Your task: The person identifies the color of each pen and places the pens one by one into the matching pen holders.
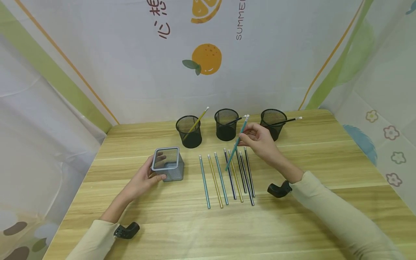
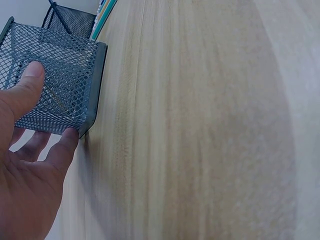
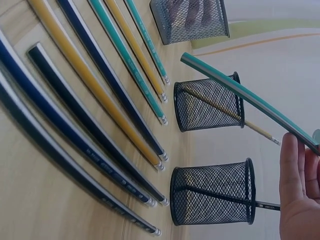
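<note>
My left hand (image 1: 143,183) grips a square grey mesh pencil cup (image 1: 174,172) standing on the left of the table. In the left wrist view, the thumb lies along one mesh side of the cup (image 2: 70,90) and the fingers reach round to another. My right hand (image 1: 264,143) pinches a teal pencil (image 1: 232,153) near its eraser end, tilted above the row of pencils. The right wrist view shows this pencil (image 3: 240,94) raised, its lower end free. Beneath it lie several pencils side by side, teal, yellow and dark, among them a yellow pencil (image 1: 215,182).
Three round black mesh cups stand along the back: the left cup (image 1: 191,139) holds a yellow pencil (image 1: 199,121), while the middle cup (image 1: 226,133) and right cup (image 1: 265,121) each hold a black pencil. A printed curtain (image 1: 130,65) hangs behind the wooden table (image 1: 182,231).
</note>
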### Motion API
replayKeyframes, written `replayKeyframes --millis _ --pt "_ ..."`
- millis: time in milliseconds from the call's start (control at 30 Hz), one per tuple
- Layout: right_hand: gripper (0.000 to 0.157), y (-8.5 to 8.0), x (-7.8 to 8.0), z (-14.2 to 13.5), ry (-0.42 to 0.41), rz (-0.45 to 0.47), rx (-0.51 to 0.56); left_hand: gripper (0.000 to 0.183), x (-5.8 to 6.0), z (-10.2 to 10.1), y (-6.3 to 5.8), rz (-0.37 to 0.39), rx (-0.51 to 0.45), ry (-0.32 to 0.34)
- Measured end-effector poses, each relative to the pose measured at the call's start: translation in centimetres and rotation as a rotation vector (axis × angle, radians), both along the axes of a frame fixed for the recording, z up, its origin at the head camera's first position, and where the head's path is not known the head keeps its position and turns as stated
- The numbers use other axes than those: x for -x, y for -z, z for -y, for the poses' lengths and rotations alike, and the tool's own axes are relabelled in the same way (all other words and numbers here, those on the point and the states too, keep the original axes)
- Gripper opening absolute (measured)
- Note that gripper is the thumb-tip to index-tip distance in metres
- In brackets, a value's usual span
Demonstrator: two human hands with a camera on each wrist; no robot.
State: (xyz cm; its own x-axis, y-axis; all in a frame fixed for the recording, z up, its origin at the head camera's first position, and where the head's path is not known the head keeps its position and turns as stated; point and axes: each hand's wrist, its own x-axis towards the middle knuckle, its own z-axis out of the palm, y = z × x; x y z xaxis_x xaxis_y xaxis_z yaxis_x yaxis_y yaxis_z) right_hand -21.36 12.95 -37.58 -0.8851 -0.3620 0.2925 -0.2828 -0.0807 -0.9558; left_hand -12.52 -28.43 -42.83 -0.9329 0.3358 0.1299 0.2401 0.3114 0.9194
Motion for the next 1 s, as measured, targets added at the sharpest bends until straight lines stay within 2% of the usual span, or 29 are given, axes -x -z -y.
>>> replayKeyframes --millis 1000 --pt "0.018 -0.1 0.0 2.3 -0.038 -0.01 0.041 0.078 0.0 0.1 0.0 0.005 0.011 -0.008"
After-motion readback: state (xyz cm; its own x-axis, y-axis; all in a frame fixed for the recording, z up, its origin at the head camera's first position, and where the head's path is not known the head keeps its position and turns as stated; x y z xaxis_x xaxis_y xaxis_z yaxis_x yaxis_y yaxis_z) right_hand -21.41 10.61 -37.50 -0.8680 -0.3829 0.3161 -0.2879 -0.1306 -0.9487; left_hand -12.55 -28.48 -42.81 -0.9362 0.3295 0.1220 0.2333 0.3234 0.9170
